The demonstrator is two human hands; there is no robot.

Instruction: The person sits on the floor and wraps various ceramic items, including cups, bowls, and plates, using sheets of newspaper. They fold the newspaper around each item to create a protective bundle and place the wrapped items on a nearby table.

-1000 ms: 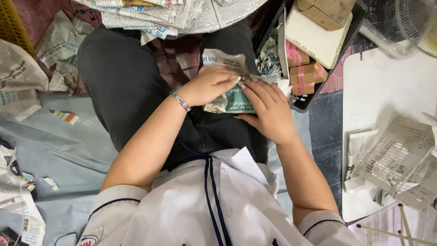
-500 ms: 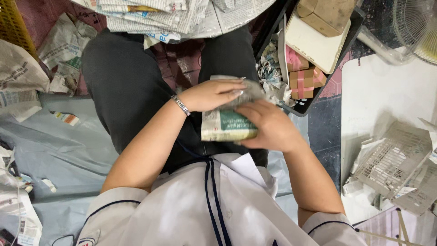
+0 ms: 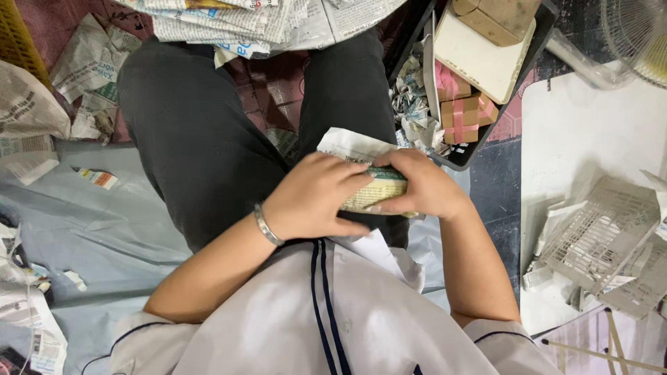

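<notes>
A small block wrapped in newspaper (image 3: pixel 368 187) rests over my lap, pinched between both hands. My left hand (image 3: pixel 313 198) covers its left side, fingers folded over the top, a metal bracelet on the wrist. My right hand (image 3: pixel 424 191) clamps the right end. A loose flap of the newspaper sticks up behind my fingers. I sit with dark trousers (image 3: pixel 194 132) spread apart, wearing a white shirt with dark stripes.
A black tray (image 3: pixel 462 156) at the upper right holds pink and tan blocks, crumpled paper and a white slab. Spread newspapers (image 3: pixel 264 21) lie ahead of my knees. A white plastic grid (image 3: pixel 601 232) lies on a white board at right; grey sheeting covers the floor at left.
The wrapped block has been drawn closer to my body and turned. Both hands have closed tighter around it, pressing the newspaper down over it.
</notes>
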